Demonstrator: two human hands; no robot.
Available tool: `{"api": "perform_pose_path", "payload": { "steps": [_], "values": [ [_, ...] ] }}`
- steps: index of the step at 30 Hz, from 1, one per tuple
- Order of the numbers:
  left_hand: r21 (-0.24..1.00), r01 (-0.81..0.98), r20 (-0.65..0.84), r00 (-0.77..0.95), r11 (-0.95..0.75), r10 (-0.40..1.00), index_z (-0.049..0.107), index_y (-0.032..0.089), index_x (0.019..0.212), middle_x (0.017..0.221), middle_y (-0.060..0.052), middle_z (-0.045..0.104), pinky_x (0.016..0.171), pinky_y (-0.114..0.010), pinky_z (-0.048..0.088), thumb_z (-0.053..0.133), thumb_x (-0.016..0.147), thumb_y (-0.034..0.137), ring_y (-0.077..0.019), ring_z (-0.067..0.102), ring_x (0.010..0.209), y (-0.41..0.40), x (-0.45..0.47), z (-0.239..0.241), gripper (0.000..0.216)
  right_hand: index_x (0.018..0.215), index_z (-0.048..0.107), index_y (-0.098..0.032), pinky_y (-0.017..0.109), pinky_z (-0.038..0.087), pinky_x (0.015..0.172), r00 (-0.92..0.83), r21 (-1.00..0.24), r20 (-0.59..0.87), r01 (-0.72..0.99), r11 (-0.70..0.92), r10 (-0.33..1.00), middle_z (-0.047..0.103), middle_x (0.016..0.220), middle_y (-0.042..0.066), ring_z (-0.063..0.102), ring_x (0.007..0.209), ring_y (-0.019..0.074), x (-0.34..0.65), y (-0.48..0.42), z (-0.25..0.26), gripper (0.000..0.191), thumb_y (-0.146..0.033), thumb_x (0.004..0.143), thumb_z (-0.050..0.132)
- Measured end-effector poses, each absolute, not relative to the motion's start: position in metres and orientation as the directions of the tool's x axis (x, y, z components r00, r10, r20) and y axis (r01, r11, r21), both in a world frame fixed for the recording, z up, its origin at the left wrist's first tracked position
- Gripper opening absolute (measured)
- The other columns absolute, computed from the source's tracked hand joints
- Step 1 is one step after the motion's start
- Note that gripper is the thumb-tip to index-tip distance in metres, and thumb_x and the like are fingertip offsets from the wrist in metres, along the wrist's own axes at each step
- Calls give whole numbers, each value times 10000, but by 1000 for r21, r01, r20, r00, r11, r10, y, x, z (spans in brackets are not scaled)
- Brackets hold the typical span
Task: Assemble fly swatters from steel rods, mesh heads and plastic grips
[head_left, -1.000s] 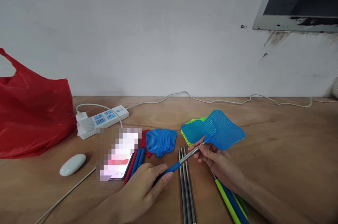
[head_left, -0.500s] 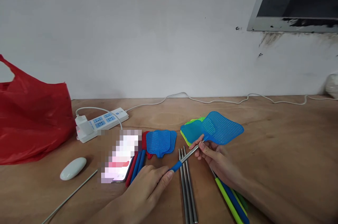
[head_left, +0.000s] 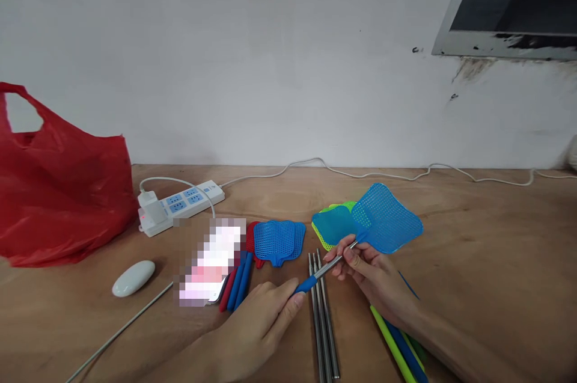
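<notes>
A blue fly swatter [head_left: 390,219] with a metal rod is held slantwise between both hands. My left hand [head_left: 256,326] is wrapped round its blue grip. At the upper end of the rod, just below the mesh head, the fingers of my right hand [head_left: 367,269] pinch the metal. Under the rod lie several bare metal rods [head_left: 323,323] side by side. Blue swatter heads [head_left: 274,240] rest left of them, over a red one, with blue handle grips [head_left: 240,282] close by. Finished-looking swatters with green and blue heads [head_left: 331,228] lie partly under my right arm, their handles [head_left: 396,344] toward me.
A phone [head_left: 211,263] with a blurred screen lies left of the grips. Behind it are a power strip [head_left: 184,205] with a plugged charger and a white cable. A white oval object [head_left: 134,278] and a red plastic bag [head_left: 63,190] stand at the left.
Both hands keep their hold on the swatter, whose head has turned slightly. The whole view has shifted a little, so things appear farther right.
</notes>
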State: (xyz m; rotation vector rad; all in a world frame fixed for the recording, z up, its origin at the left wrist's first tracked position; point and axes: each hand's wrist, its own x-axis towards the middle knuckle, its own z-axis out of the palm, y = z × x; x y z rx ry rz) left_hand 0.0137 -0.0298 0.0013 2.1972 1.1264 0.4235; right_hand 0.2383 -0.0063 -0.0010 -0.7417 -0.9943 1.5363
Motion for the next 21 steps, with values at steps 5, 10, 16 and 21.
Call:
{"api": "perform_pose_path", "payload": {
  "steps": [5, 10, 16, 21],
  "values": [
    [830, 496, -106, 588, -254, 802, 416, 220, 682, 667, 23, 468, 702, -268, 427, 194, 1010, 612, -156, 477, 685, -30, 13, 12, 557, 725, 715, -201, 251, 484, 592, -114, -877, 71, -480, 8, 991, 713, 782, 32, 582, 620, 122, 247, -3, 5, 238, -390, 709, 859],
    [853, 498, -142, 511, -157, 848, 443, 217, 684, 695, 21, 473, 684, -263, 428, 257, 983, 636, -155, 486, 692, -30, 10, 11, 548, 675, 679, -202, 197, 438, 512, 178, -822, 63, -549, 152, 982, 661, 717, -8, 498, 560, 86, 264, 13, 5, 275, -371, 646, 895],
    [521, 734, 104, 453, -436, 886, 525, 213, 767, 673, 11, 544, 594, -289, 347, 385, 988, 422, -176, 532, 627, -19, 9, 11, 335, 719, 670, -192, 197, 362, 418, 165, -868, 0, -490, 82, 986, 622, 659, -11, 446, 499, 79, 266, 16, 2, 281, -412, 708, 844],
    [284, 896, 178, 300, -341, 937, 424, 231, 1332, 660, 24, 600, 546, -290, 291, 366, 975, 322, -222, 610, 588, -4, -6, 10, 372, 701, 657, -186, 196, 368, 429, 131, -888, -26, -458, 37, 991, 634, 668, -7, 463, 492, 71, 262, 13, 2, 297, -416, 706, 845]
  ]
}}
